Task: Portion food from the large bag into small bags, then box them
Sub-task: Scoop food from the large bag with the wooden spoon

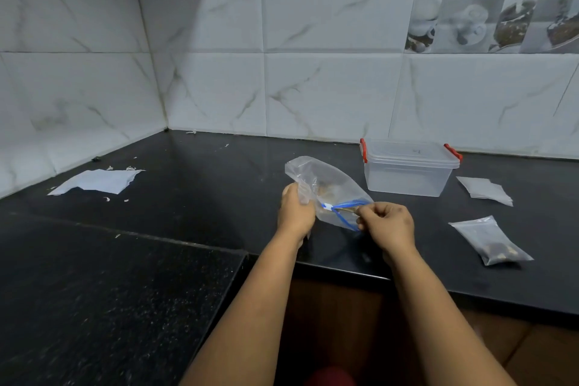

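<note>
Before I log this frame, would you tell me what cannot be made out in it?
All head view:
- Food in the large bag: only a brownish blur through crumpled plastic.
- Right hand fingertips at the blue zip: curled away from the camera.
- Plastic box: contents unclear through cloudy walls.
- Filled small bag: dark contents too small to identify.
- Left hand: palm hidden, gripping the bag.

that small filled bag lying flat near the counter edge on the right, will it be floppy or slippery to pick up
The small filled bag is thin clear plastic, so it will probably flop and sag. Its dark contents sit bunched at the near end, so that end likely hangs lower. The glossy film may slip a little on the polished black counter.
</note>
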